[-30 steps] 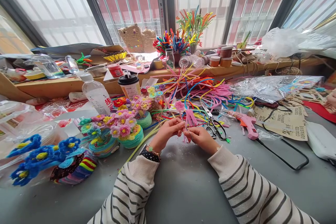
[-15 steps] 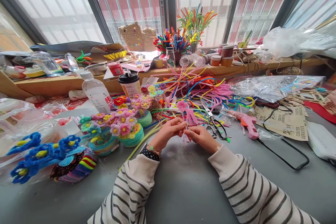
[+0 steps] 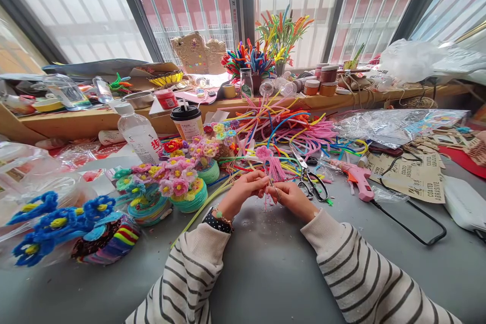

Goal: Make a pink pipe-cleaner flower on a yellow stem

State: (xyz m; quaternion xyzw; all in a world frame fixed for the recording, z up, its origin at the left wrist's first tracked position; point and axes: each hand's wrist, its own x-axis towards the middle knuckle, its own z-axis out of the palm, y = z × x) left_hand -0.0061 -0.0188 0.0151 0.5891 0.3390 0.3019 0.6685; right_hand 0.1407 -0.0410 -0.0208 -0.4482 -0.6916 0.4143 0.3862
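Note:
My left hand (image 3: 250,185) is closed, its fingertips pinching a thin pink pipe cleaner (image 3: 266,201) whose end shows below the fingers. Close against it, my right hand (image 3: 294,199) is closed around a slim metal tool (image 3: 271,182) that looks like small scissors, mostly hidden by the fingers. Bits of pale fluff lie on the grey table (image 3: 261,273) under both hands. Just beyond the fingertips rests a pink pipe-cleaner flower (image 3: 265,153) beside a bunch of short pink pipe cleaners (image 3: 277,168). Large scissors (image 3: 304,162) with black handles lie right of these.
Pots of pipe-cleaner flowers (image 3: 178,179) and blue flowers (image 3: 56,223) stand at left, near a bottle (image 3: 138,134) and a lidded cup (image 3: 188,124). A pink glue gun (image 3: 359,179) with its black cord lies at right. Loose pipe cleaners (image 3: 311,134) are heaped behind.
Both hands stay in nearly the same place, with only slight finger movement around the pink pipe cleaner. The view shifts very slightly.

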